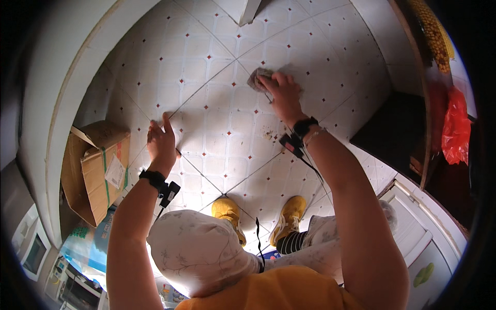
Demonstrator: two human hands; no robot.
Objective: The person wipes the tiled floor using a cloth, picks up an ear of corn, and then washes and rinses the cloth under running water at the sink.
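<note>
My right hand point(284, 93) presses a greyish-brown cleaning cloth point(260, 78) onto the tiled floor point(217, 128), ahead and a little right of centre. Nothing is held in my left hand point(161, 141); it hovers over or rests on the tiles at the left, fingers apart, and I cannot tell whether it touches them. Between the right wrist and the floor's middle lies a patch of dark crumbs and dirt point(268, 133). Each wrist wears a black strap with a small cabled device.
An opened cardboard box point(104, 170) stands at the left, with a blue-and-white plastic package point(89, 240) behind it. Yellow shoes point(224, 211) are under me. To the right are a dark shelf unit point(391, 128), a red plastic bag point(456, 128), corn cobs point(432, 31) and a white door point(410, 224).
</note>
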